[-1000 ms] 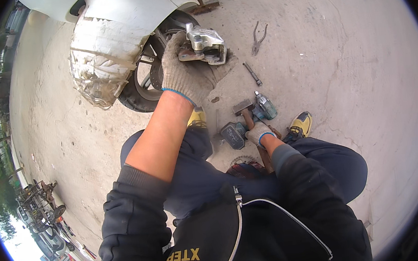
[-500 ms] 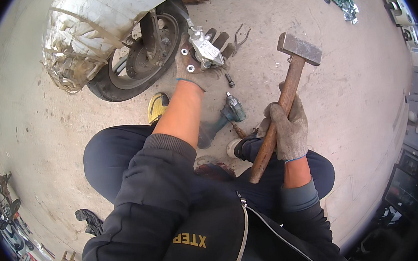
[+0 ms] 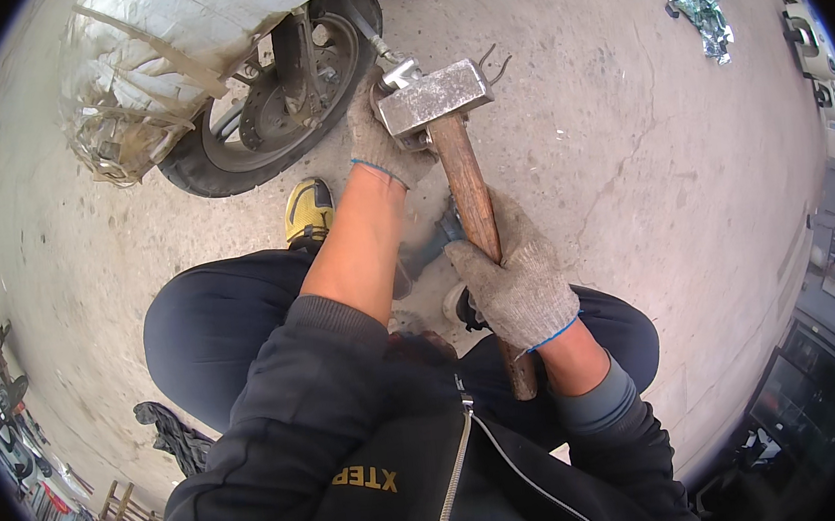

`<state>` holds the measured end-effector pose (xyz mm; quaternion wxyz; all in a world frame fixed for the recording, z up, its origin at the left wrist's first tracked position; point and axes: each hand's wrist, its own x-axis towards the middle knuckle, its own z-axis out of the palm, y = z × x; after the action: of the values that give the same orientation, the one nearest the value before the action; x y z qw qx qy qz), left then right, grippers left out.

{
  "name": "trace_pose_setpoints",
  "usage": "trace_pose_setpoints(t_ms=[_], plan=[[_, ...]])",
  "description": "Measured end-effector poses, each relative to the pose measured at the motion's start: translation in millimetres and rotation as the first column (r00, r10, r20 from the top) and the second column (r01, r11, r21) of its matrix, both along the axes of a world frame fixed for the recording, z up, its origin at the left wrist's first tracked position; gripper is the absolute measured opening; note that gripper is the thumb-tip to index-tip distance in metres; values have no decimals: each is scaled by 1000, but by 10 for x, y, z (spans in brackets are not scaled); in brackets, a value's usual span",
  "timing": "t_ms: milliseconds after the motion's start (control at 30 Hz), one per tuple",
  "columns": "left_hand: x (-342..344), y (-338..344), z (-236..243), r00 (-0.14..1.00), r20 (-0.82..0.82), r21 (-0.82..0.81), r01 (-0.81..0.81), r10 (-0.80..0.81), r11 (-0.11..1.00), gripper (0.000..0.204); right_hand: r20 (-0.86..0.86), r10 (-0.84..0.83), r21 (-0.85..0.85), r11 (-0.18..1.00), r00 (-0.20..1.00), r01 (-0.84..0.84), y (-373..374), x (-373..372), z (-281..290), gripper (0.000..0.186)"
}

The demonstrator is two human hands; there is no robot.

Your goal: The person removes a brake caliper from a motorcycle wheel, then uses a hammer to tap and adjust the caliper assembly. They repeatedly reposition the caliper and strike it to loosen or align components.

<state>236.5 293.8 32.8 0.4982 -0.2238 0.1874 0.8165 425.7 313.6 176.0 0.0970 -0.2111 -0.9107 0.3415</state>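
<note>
My right hand (image 3: 522,286), in a knitted grey work glove, is closed round the wooden handle of a hammer (image 3: 466,180). The hammer's blocky steel head is raised above my left hand (image 3: 377,136), covering much of what lies there. That gloved left hand is wrapped round a silver metal part that looks like a brake caliper (image 3: 401,74); a hose runs up from it toward the wheel (image 3: 338,62). Whether the hammer head touches the caliper cannot be made out. Behind the hammer, curved plier-like handles (image 3: 499,65) stick out.
A white-bodied vehicle (image 3: 204,25) wrapped in tattered plastic stands at the upper left. A teal power tool (image 3: 426,248) lies between my legs, mostly hidden. Crumpled foil (image 3: 698,12) lies at the upper right, a black cloth (image 3: 171,437) at the lower left.
The hammer has swung left, from the right side to over the caliper, and looks larger. My right hand moved left with it. My left hand keeps its hold.
</note>
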Motion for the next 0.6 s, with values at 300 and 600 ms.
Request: trace_pose_setpoints(t_ms=[300, 600], plan=[[-153, -65, -146, 971, -137, -57, 192, -198, 980, 69, -66, -591, -527, 705, 804, 474, 151, 84, 758, 69], [-245, -155, -236, 984, -172, -53, 47, -56, 997, 46, 329, -61, -282, 946, 942, 159, -62, -87, 24, 46]])
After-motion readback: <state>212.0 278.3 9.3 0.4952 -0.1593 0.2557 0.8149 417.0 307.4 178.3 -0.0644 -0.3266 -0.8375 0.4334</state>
